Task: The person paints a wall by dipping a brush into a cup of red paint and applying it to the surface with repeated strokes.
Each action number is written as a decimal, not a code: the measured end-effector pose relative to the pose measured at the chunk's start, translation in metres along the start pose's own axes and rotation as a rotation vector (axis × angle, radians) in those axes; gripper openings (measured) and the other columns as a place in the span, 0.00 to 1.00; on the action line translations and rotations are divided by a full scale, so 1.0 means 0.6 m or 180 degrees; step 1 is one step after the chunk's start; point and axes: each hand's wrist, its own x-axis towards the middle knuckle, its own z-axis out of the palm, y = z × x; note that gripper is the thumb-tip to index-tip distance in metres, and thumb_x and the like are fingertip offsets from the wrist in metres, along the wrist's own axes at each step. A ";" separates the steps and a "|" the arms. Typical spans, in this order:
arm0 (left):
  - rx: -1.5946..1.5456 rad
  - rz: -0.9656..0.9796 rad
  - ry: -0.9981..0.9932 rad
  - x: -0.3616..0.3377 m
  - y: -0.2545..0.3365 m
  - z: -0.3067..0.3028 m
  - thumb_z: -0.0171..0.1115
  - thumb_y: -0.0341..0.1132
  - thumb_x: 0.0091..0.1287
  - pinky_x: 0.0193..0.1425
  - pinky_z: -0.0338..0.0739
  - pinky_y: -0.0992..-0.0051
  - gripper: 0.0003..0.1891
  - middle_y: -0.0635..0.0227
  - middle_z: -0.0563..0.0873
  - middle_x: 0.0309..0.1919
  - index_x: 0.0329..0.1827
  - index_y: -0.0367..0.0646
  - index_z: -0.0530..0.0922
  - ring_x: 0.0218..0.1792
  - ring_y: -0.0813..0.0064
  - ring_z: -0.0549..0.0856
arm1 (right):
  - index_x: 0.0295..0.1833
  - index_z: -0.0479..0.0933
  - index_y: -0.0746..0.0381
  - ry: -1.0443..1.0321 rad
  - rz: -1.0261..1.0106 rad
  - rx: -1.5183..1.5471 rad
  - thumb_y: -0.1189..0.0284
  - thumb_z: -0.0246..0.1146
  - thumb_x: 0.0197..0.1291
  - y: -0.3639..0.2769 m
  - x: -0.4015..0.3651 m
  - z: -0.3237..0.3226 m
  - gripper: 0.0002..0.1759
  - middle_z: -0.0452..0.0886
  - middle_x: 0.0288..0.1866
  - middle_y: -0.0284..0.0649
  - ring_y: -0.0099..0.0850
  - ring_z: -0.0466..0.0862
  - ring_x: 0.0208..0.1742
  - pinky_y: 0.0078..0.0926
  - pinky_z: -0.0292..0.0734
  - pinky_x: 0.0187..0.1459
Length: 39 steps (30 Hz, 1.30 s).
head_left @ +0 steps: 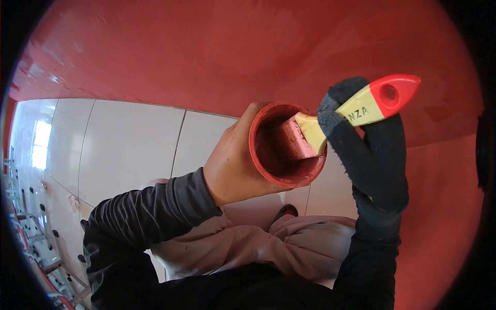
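A round red container (254, 135) is held up at the centre by my bare left hand (235, 160), which is wrapped around its left side. Dark red paint coats its inside. My right hand (356, 137), in a black glove, grips a paintbrush (361, 106) by its yellow handle with a red tip. The brush is tilted, with its bristles down inside the container near the right inner wall. The bristle ends are hard to make out against the paint. The fingers of my left hand behind the container are mostly hidden.
A red wall (206, 51) spans the top and right side. Pale floor tiles (129, 144) lie below it. An aluminium ladder (51, 266) is at the lower left. My legs in light trousers (248, 245) and a dark shoe (287, 211) show beneath the container.
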 end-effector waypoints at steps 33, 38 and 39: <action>-0.0197 -0.0440 0.0022 0.005 -0.021 0.000 0.87 0.37 0.39 0.62 0.74 0.68 0.48 0.59 0.76 0.56 0.62 0.38 0.65 0.58 0.70 0.78 | 0.47 0.74 0.65 0.0412 0.1175 0.2134 0.65 0.58 0.69 0.104 0.002 -0.033 0.13 0.78 0.32 0.38 0.24 0.79 0.29 0.23 0.73 0.29; -0.0192 -0.0496 0.0070 0.007 -0.027 0.001 0.86 0.36 0.40 0.63 0.75 0.68 0.48 0.59 0.75 0.58 0.62 0.38 0.63 0.59 0.70 0.77 | 0.48 0.74 0.66 0.0397 0.1270 0.2456 0.63 0.57 0.70 0.122 0.001 -0.033 0.15 0.79 0.35 0.41 0.27 0.81 0.31 0.25 0.78 0.31; -0.0140 -0.0531 0.0099 0.009 -0.023 0.000 0.86 0.36 0.40 0.63 0.75 0.68 0.48 0.59 0.75 0.58 0.62 0.38 0.63 0.59 0.70 0.77 | 0.49 0.74 0.66 0.0383 0.1326 0.2539 0.63 0.57 0.70 0.123 0.004 -0.032 0.16 0.79 0.36 0.41 0.28 0.82 0.32 0.25 0.79 0.32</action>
